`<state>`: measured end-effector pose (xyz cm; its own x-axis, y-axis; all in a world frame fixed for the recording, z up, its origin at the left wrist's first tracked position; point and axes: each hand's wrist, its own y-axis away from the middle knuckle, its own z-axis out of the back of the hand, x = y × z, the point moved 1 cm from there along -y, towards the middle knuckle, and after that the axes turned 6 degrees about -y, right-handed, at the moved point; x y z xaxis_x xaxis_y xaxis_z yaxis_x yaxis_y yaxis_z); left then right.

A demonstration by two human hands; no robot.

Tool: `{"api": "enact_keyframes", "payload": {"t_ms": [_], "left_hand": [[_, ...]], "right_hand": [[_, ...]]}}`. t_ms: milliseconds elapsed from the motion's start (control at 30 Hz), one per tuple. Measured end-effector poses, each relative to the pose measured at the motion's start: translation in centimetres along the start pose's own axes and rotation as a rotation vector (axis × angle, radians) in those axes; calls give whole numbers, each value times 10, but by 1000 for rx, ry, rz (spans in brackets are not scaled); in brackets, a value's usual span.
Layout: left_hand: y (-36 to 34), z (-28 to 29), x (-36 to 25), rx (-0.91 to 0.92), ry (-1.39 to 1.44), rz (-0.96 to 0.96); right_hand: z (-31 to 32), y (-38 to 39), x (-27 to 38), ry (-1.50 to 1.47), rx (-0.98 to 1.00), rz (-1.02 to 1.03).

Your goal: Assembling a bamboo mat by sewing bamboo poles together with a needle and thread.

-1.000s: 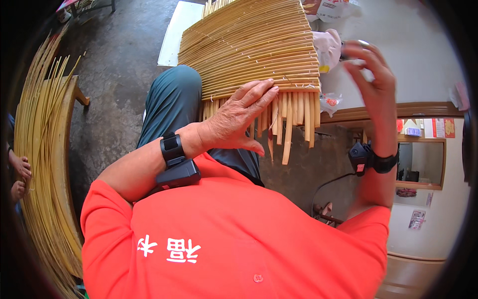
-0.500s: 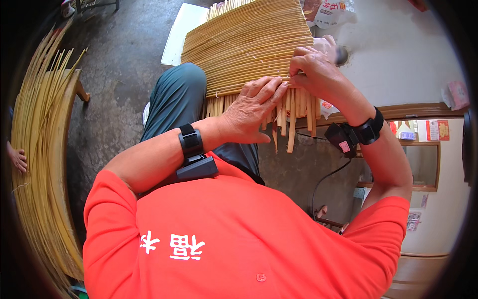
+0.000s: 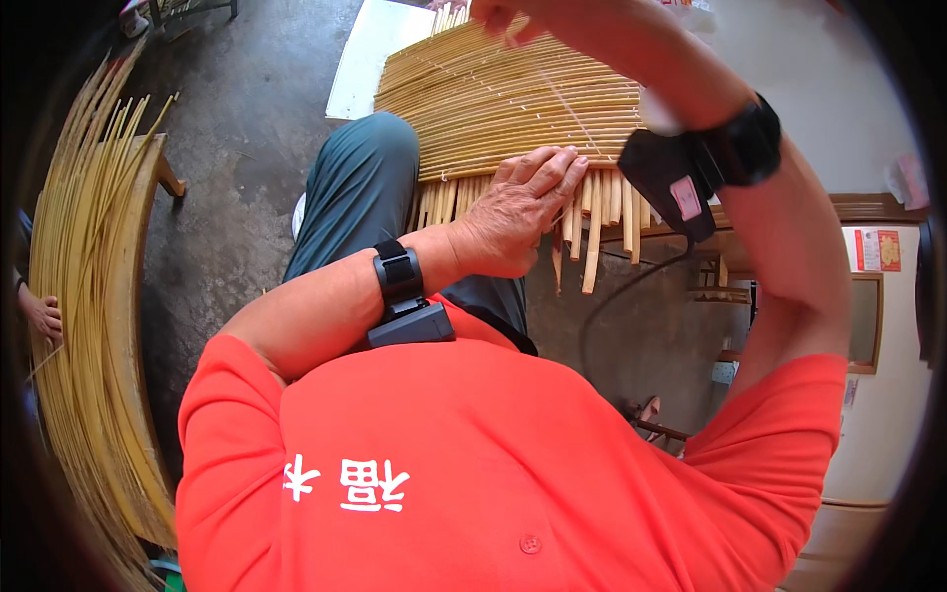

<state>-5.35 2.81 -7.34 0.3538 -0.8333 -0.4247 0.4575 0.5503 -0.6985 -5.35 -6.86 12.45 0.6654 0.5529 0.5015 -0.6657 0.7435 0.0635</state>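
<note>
A mat of thin tan stalks [image 3: 464, 99], bound crosswise with rows of white thread, slopes away in front of my knees. My left hand [image 3: 508, 217] lies on its near edge, fingers stretched and pressing down, with the thumb tucked low and partly hidden. Loose stalk ends [image 3: 594, 232] stick out under that edge. From near my left fingertips a thin pale thread [image 3: 564, 99] runs up toward my right hand [image 3: 513, 18]. Raised over the mat's far part, the right hand has curled fingers, blurred and cut by the top edge; it appears to pull the thread.
A wooden bench [image 3: 148, 395] on the left carries a long heap of stalks [image 3: 84, 326], with another person's hand [image 3: 41, 316] on it. A white board [image 3: 360, 59] lies beside the mat's far left. A black cable [image 3: 612, 296] hangs from my right wrist device [image 3: 681, 183].
My right hand has risen from the mat's near edge to the far top, drawing the thread out. My left hand has shifted slightly right, its thumb now tucked in.
</note>
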Motion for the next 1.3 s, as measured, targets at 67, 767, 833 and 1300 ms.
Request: {"api": "enact_keyframes", "payload": {"t_ms": [67,767,833,1300], "left_hand": [[0,4,3,21,1,-6],[-2,-6,-7,16,32,-10],[-6,-3,1,88,-25,-39],[39,46,127,465,-415,-170]], "right_hand": [[-5,2,13,-327,253,-191],[54,65,59,131,-365,100],[60,81,52,177,-397,150],[5,46,-86,-228,-481,249]]}}
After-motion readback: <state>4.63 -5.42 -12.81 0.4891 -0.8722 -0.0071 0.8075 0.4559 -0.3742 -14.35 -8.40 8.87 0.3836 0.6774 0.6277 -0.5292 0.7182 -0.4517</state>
